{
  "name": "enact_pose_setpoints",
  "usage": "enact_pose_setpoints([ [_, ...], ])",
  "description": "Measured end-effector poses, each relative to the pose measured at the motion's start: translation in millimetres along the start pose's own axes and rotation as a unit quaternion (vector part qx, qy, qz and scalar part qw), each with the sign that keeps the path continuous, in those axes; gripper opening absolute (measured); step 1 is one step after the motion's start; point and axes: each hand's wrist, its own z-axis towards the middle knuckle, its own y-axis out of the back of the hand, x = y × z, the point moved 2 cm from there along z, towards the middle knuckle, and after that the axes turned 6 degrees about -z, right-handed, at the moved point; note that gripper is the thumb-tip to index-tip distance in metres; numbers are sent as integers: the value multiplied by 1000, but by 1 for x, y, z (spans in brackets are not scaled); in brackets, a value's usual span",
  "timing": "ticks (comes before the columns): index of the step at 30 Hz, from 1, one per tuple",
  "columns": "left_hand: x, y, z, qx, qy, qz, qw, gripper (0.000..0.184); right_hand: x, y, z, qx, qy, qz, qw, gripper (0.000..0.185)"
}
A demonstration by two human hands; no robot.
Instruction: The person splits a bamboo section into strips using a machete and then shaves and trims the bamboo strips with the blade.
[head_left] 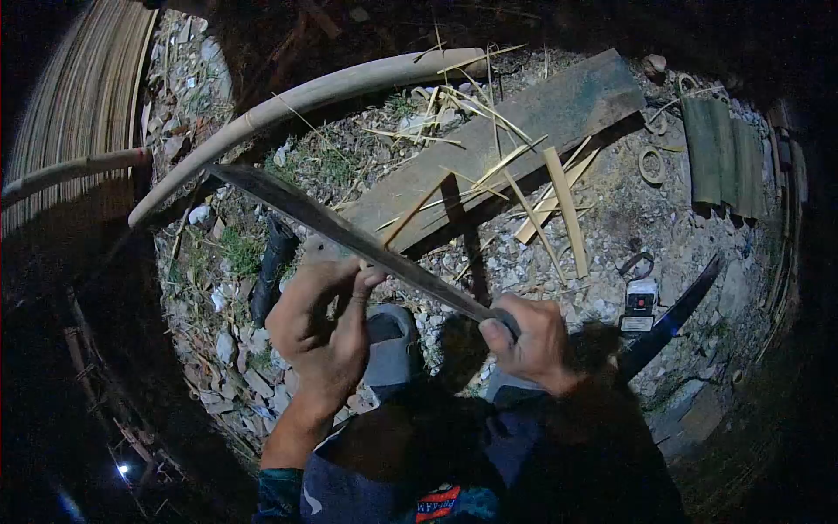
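My right hand (534,342) is wrapped round the handle of a machete. Its long dark blade (340,229) slants up to the left across the view. Close under the blade, my left hand (321,325) is closed, thumb and fingers pinched together on a thin bamboo strip (419,208). The strip rises on the far side of the blade towards a wooden plank (559,109); whether it touches the edge I cannot tell. Several pale bamboo slivers (497,118) lie over the plank, and wider bamboo slats (569,218) lie at its near side.
A curved pole (323,92) lies beyond the plank. Green bamboo pieces (716,157) and a bamboo ring (651,166) are at the right. Nearer lie a long dark blade-like piece (676,319) and a small box (639,306). A slatted bamboo panel (87,96) stands at the left.
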Motion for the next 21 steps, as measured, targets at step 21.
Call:
enact_pose_setpoints([
  [21,2,2,-6,-20,51,-64,996,10,-59,2,-6,-31,-104,-139,984,51],
])
